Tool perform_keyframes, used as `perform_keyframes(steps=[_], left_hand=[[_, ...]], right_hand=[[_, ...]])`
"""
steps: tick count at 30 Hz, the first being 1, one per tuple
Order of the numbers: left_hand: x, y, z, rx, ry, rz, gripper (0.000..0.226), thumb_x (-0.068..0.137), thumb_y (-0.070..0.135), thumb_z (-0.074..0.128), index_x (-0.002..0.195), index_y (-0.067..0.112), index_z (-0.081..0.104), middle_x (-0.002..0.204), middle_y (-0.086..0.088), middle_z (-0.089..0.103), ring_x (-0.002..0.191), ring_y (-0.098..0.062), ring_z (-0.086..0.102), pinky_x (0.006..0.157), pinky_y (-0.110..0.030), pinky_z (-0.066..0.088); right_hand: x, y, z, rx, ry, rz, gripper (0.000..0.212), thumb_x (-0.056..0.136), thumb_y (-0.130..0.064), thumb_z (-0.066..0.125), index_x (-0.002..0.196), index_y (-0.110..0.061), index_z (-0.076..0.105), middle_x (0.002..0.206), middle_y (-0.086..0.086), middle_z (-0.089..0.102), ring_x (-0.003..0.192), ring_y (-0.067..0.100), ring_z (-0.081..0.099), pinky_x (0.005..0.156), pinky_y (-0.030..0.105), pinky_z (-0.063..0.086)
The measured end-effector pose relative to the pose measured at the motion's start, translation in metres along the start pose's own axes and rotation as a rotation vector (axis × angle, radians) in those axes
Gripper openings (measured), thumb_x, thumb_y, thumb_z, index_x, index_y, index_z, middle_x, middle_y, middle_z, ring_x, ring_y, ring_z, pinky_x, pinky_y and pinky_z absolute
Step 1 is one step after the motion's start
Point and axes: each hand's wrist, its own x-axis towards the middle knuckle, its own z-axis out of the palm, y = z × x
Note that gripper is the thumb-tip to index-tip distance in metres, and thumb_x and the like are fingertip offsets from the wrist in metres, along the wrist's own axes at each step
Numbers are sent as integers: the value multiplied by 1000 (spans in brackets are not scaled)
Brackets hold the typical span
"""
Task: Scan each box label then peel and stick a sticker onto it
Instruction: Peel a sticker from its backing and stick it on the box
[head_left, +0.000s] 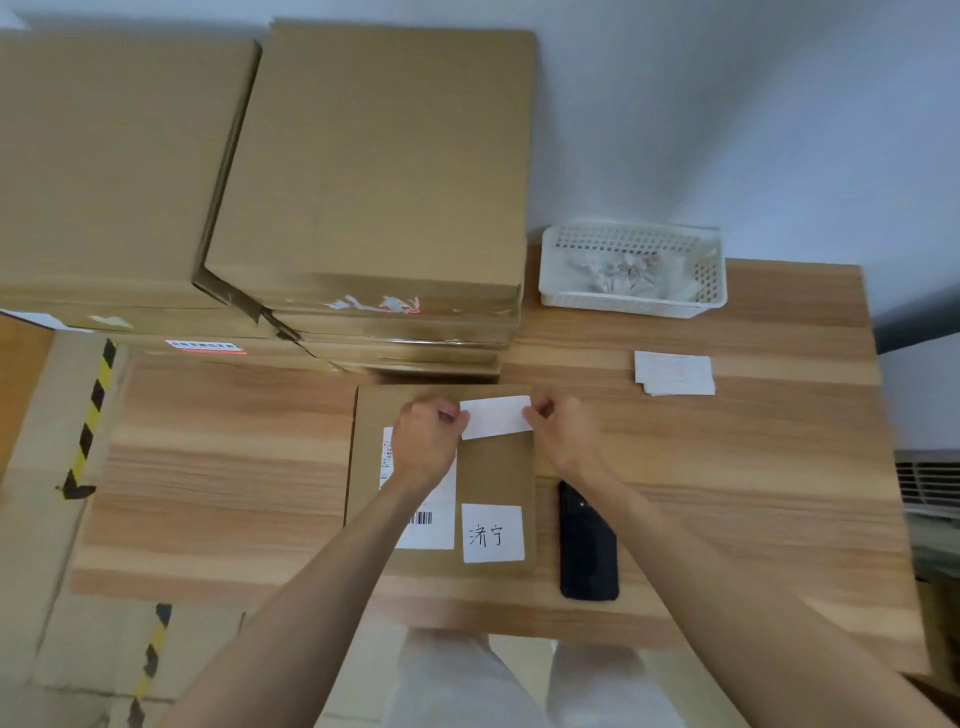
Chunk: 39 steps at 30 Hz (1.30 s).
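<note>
I've got a white sticker (496, 417) stretched between both hands over the far end of the flat box (493, 467) in front of me. My left hand (426, 441) pinches its left edge, my right hand (563, 434) pinches its right edge. On the box, the shipping label (434, 525) lies partly under my left forearm, and a white square with handwriting (492, 533) sits at the near right corner. The black scanner (588, 545) lies on the table (234, 467) just right of the box. Far right: a pile of stickers (674, 373) and a white basket (632, 270). Stacked boxes (374, 171) fill the far left.
</note>
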Motion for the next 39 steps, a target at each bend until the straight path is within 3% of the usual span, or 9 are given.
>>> perform_keyframes(steps=[4,11,17,22,25,29,33,35,39], left_hand=[[8,-13,7,29,18,29,13,90,25,73,84,14,71,76,7,60,90,-29,65,77,-41,56],[16,-7,12,73,71,-49,43,82,48,78,73,13,55,78,-3,64,77,-25,59,69,-35,51],[19,-20,1,-134,19,-15,23,90,13,75,82,6,54,70,3,49,65,-16,46,53,-17,34],[9,-25,3,-55,-39,97,38,79,20,86,89,4,53,84,2,48,71,-9,44,59,-17,37],[7,-30,-3,-62,-68,174,32,80,9,83,92,4,54,93,-3,50,76,-15,47,68,-23,43],[-1,-49,-23,-50,-56,184,31,85,4,78,110,6,60,106,-7,55,77,-11,51,73,-14,41],[-20,-80,-46,-38,117,62,42,87,17,78,123,13,58,117,-1,52,95,-13,54,82,-13,41],[-29,-99,-55,-47,199,1,51,84,20,81,128,10,56,123,-6,53,105,-19,54,92,-30,47],[-40,-127,-63,-123,98,-152,73,86,41,79,143,9,46,140,-8,49,121,-24,53,97,-36,45]], right_hand=[[-2,2,2,-19,3,37,18,96,-36,60,90,-19,56,87,-3,64,82,18,61,73,42,52],[5,-5,11,31,26,100,39,91,-56,61,93,-17,54,86,-1,63,81,19,61,74,42,52],[15,3,8,131,-48,70,24,101,-43,48,90,-24,58,87,-3,67,81,23,64,80,54,56],[5,14,9,115,-93,8,20,94,-51,56,98,-31,59,93,-12,66,82,16,65,76,49,58],[4,21,11,118,-126,-42,20,97,-37,60,113,-24,62,102,-8,67,93,16,65,84,48,56],[-2,25,8,201,-141,-21,30,103,-27,52,129,-17,62,122,0,67,110,18,62,97,45,53],[-24,28,12,268,-129,31,50,96,-45,62,135,-13,56,115,-1,65,101,14,62,84,27,49],[-35,31,20,303,-135,28,54,95,-45,64,136,-11,53,115,-1,62,99,11,60,78,22,47],[-52,33,39,370,-133,92,58,95,-44,65,139,-12,46,119,-4,56,99,8,57,74,18,44]])
